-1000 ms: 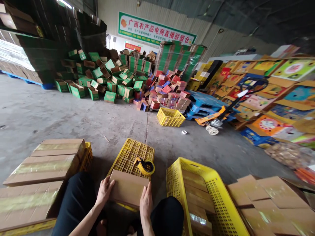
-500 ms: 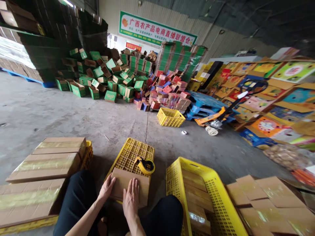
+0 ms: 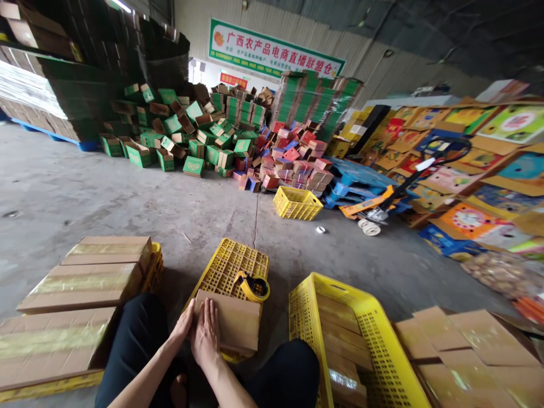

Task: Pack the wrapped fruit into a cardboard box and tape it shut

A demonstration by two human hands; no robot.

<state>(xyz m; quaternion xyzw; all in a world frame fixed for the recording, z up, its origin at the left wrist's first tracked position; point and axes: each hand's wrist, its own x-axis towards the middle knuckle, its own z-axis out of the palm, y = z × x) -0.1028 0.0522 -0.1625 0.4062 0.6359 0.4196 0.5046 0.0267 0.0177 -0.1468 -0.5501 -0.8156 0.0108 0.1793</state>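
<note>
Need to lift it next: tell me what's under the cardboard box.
The cardboard box lies on an upturned yellow crate; both hands press its left end. What's beneath the crate is hidden.

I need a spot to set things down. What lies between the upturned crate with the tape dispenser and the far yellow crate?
Head view: bare concrete floor between upturned crate and far yellow crate.

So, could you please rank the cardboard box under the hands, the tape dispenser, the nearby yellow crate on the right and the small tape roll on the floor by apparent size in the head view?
1. Yellow crate
2. Cardboard box
3. Tape dispenser
4. Tape roll, though it lies farther away, so its true size is unsure.
</note>
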